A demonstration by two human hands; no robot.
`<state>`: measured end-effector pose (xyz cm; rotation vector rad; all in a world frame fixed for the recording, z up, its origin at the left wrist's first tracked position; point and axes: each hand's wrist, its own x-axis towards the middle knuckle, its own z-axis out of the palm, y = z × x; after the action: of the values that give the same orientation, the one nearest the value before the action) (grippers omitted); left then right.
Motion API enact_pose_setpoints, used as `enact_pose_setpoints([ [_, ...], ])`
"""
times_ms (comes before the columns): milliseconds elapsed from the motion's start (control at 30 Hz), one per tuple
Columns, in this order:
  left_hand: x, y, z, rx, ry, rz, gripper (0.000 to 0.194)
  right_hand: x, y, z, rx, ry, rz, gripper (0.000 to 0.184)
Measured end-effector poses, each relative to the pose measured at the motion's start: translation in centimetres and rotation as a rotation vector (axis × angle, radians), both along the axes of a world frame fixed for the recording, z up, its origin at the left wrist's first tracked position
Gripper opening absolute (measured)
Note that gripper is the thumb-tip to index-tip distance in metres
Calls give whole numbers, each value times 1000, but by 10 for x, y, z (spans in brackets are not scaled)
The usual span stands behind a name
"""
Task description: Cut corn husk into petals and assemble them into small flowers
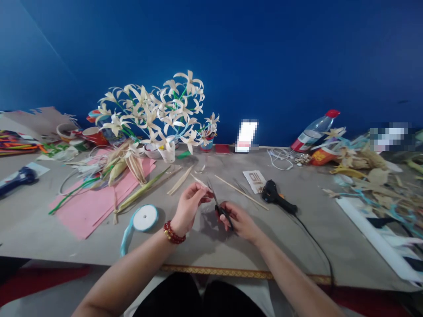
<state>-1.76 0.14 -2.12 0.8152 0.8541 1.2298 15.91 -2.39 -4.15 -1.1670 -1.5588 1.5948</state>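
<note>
My left hand (192, 203), with a red bead bracelet (173, 233) at the wrist, is closed in a pinch on a thin, pale strip (201, 182) that looks like corn husk. My right hand (238, 221) grips black-handled scissors (220, 210). Their blades point up and away from me, right beside the left fingertips and the strip. Whether the blades touch the strip I cannot tell. Flat on the table beyond the hands lie dry husk pieces (180, 180) and a thin wooden stick (243, 192).
A roll of light blue ribbon (145, 217) lies left of my hands, near pink paper (89, 211). White husk flowers (158, 108) stand in cups behind. Rightward are a black glue gun (279, 198) with a trailing cord, a bottle (315, 130) and a heap of husks (373, 176).
</note>
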Motion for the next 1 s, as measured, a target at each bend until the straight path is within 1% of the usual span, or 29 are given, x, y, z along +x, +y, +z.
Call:
enact_pose_setpoints([
  [200, -3, 2, -1, -39, 4, 7, 23, -1, 1, -3, -18, 0, -2, 51],
  [667, -1, 1, -1, -27, -4, 7, 22, -1, 0, -3, -34, -1, -7, 52],
  [867, -1, 0, -3, -24, -29, -4, 22, -2, 0, -3, -11, -17, -24, 51],
  [1000, -3, 1, -5, -19, -6, -14, 21, -3, -1, -3, -5, -64, -61, 51],
])
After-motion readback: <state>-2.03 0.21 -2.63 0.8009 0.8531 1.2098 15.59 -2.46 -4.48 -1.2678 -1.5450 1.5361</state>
